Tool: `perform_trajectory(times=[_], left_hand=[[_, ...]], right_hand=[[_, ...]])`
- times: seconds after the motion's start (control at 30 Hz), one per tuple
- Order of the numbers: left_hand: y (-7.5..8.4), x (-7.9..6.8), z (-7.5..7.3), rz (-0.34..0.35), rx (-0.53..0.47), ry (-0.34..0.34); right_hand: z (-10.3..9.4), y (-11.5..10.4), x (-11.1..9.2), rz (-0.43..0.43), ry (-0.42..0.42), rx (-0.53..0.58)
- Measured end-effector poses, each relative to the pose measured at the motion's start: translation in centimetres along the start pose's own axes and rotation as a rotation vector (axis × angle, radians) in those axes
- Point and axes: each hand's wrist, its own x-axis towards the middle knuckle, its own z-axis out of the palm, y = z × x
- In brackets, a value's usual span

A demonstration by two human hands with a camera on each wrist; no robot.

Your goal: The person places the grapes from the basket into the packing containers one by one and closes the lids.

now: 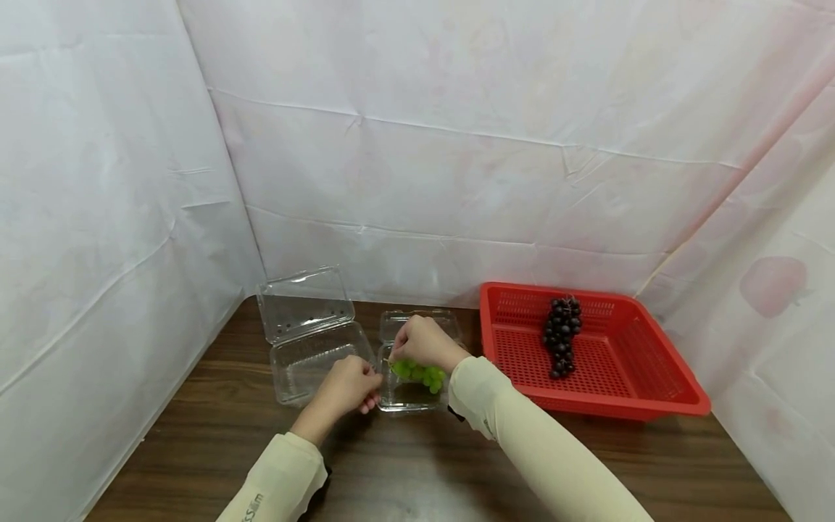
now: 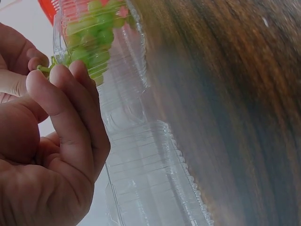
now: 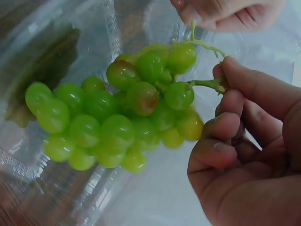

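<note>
Wooden table (image 1: pixel 209 391) | right hand (image 1: pixel 425 342) pinching stem (image 3: pixel 207 84), green grapes (image 3: pixel 116 132) below | left hand (image 1: pixel 349 383): grip unclear

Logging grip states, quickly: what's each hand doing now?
Right hand: closed, pinching the thin green stem of a bunch of round green grapes.
Left hand: curled near that stem; whether it holds anything cannot be told.

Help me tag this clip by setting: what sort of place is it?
Probably a makeshift, screened-off work booth: pale, faintly pink-patterned sheets hang around a dark brown wood-grain tabletop, which holds a rectangular red perforated basket.
</note>
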Motion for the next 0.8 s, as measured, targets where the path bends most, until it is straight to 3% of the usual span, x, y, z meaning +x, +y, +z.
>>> perform_trajectory(times=[0.43, 0.8], left_hand=[[0.3, -0.3, -0.2, 0.013, 0.032, -0.007], [-0.2, -0.2, 0.0, -0.002, 0.01, 0.003]], right_hand=[[3.3, 1.7, -1.1, -0.042, -0.081, -0.006], [4.4, 2.3, -1.8, -0.127, -0.065, -0.137]])
